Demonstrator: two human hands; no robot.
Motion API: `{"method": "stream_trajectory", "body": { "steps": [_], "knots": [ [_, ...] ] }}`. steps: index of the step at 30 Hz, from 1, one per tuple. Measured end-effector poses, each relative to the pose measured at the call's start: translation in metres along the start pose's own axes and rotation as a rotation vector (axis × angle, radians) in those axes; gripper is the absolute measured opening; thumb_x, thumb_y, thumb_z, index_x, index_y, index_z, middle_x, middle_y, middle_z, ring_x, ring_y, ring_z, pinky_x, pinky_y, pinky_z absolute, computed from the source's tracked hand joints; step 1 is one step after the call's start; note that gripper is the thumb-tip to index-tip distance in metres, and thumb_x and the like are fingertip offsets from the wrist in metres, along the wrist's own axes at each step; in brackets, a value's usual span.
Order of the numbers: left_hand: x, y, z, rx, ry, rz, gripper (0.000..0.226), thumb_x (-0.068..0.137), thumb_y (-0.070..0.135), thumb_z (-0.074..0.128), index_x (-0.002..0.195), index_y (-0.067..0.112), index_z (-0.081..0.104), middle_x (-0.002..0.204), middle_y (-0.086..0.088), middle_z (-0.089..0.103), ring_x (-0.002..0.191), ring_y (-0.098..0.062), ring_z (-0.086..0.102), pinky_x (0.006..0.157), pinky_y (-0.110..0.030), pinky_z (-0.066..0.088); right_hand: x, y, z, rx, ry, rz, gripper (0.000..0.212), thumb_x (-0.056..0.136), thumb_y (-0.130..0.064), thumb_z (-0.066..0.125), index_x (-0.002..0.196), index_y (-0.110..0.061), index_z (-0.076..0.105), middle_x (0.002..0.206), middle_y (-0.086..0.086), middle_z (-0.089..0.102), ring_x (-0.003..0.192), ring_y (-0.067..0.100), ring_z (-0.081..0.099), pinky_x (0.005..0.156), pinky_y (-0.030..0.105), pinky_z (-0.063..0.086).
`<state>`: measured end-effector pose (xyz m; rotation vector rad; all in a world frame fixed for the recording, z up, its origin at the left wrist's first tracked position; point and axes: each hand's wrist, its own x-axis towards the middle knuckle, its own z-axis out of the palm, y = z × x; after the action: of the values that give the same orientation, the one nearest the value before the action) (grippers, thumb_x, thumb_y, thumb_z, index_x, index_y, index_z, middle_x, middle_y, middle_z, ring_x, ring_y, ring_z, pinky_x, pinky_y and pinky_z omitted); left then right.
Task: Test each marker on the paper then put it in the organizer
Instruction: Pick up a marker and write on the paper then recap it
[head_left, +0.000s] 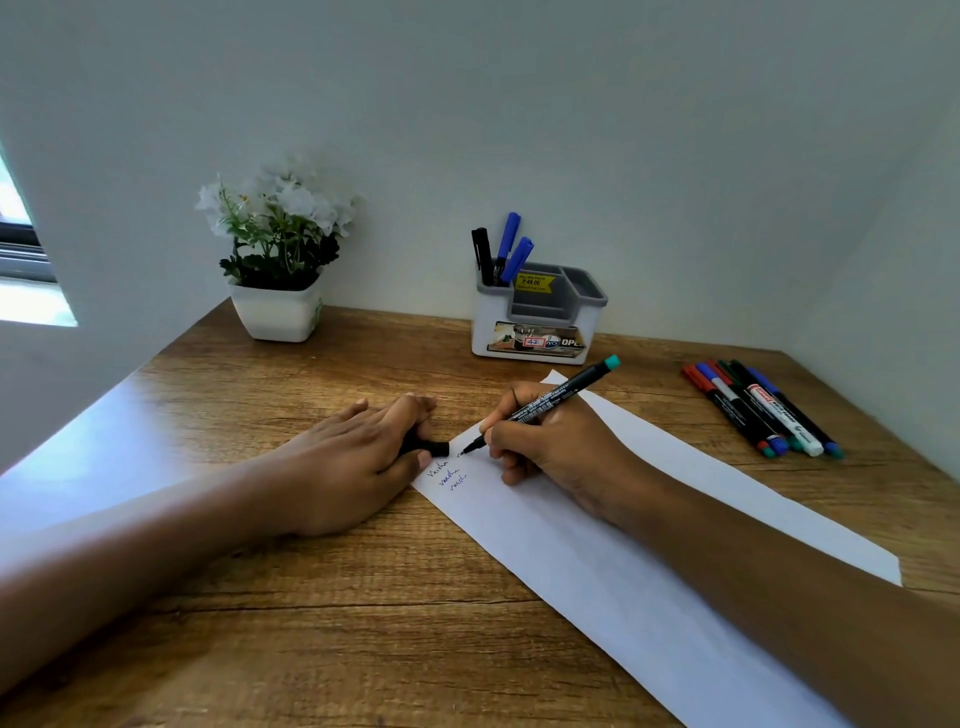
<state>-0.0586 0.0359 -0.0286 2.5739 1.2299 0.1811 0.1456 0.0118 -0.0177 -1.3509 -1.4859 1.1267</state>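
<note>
Now, right-hand fingers (497, 435) around marker (551, 402), tip on paper (623, 571); left fingers (413, 408) around black cap (432, 448).

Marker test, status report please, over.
Right hand grips teal-ended marker, tip on paper. Left hand holds black cap. Three markers in organizer, loose markers at right. Nothing blocks organizer.

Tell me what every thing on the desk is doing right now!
marker: uncapped, gripped by right hand, tip on paper.
cap: off, held in left hand.
paper: flat, three scribbles written.
organizer: upright, three capped markers standing in one compartment.
loose markers: capped, lying together on the desk.
flower pot: upright.
</note>
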Motion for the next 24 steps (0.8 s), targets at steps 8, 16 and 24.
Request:
{"method": "stream_trajectory", "body": {
  "steps": [8,16,24],
  "knots": [
    [0.0003,0.0005,-0.0006,0.000,0.002,0.001,0.047,0.097,0.045,0.026,0.140,0.026,0.020,0.156,0.014,0.016,0.136,0.007,0.008,0.113,-0.020,-0.002,-0.0001,-0.0002,0.0013,0.026,0.020,0.002,0.009,0.082,0.000,0.061,0.076,-0.007,0.061,0.061,0.005,0.060,0.051,0.008,0.055,0.049,0.023,0.053],
    [-0.0003,0.0003,-0.0010,0.000,0.005,0.012,0.034,0.098,0.044,0.027,0.127,0.027,0.028,0.155,0.012,0.021,0.141,0.001,0.014,0.115,-0.023,0.001,0.0008,-0.0006,0.0010,0.030,0.029,0.007,0.006,0.082,0.000,0.061,0.078,-0.005,0.061,0.062,0.006,0.060,0.052,0.008,0.056,0.051,0.024,0.054],
    [-0.0008,-0.0001,-0.0006,-0.011,-0.001,0.013,0.031,0.098,0.043,0.027,0.125,0.028,0.028,0.155,0.013,0.021,0.141,0.001,0.012,0.115,-0.024,0.001,0.0015,0.0001,0.0013,0.045,0.033,0.012,0.002,0.083,-0.001,0.061,0.082,-0.001,0.060,0.062,0.007,0.058,0.051,0.008,0.054,0.050,0.024,0.054]
  ]
}}
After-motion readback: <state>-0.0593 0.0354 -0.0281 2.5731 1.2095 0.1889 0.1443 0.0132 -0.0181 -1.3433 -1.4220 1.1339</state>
